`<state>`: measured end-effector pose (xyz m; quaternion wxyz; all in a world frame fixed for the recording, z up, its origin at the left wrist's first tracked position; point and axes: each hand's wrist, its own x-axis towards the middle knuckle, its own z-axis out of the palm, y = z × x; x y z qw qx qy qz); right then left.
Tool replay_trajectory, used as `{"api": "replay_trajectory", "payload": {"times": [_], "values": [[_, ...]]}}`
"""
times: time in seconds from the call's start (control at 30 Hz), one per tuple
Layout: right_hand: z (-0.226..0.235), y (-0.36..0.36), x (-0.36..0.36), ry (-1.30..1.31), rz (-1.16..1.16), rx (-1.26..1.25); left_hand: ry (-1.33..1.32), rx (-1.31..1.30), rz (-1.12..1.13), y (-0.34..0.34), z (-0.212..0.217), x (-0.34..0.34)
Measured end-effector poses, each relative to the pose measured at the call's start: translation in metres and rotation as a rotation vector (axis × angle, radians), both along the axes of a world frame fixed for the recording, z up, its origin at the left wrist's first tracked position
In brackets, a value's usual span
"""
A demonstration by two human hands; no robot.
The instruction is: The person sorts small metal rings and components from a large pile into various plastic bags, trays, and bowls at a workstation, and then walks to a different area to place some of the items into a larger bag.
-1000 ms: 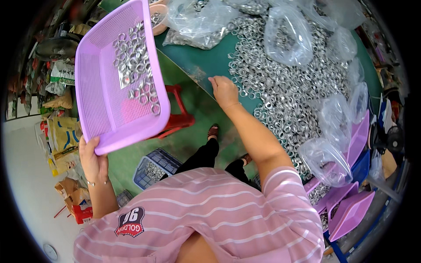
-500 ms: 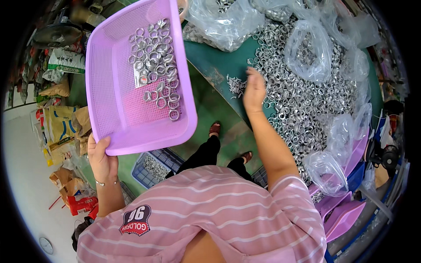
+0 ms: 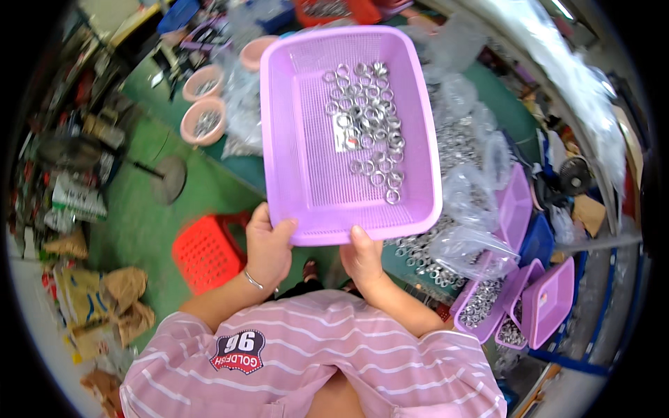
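A purple plastic basket [image 3: 303, 167] with mesh walls and base is held up in front of me. Silver metal rings [image 3: 366, 104] lie scattered over its right half, and a small pale label shows on its base among them. My left hand [image 3: 268, 247] grips the near left corner, thumb over the rim and fingers underneath. On the same near edge, further right, my right hand [image 3: 364, 259] clasps the rim with its thumb on top; its other fingers are mostly hidden below.
Behind the basket stands a green table [image 3: 491, 80] with a heap of rings [image 3: 453, 143] and clear plastic bags [image 3: 463, 191]. Peach bowls [image 3: 203, 120] sit at its left end. A red stool [image 3: 205, 254] and a fan [image 3: 167, 177] stand left. More purple baskets [image 3: 554, 303] are at right.
The basket has moved right, in front of the table. My right hand has left the ring heap and taken hold of the basket's near rim. My view has turned, bringing the red stool into sight.
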<state>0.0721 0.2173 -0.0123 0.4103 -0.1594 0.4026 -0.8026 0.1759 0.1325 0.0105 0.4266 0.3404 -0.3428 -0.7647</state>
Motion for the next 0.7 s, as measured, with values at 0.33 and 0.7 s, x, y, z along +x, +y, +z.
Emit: {"api": "replay_trajectory", "payload": {"times": [0.33,0.7], "values": [[0.040,0.172,-0.116,-0.085,-0.475,0.020,-0.237,-0.080,-0.802,0.015,-0.002,-0.099],[-0.017,0.175,-0.205,0.122,0.018,0.790,-0.119,0.388,-0.655,0.023,-0.110,-0.174]]}}
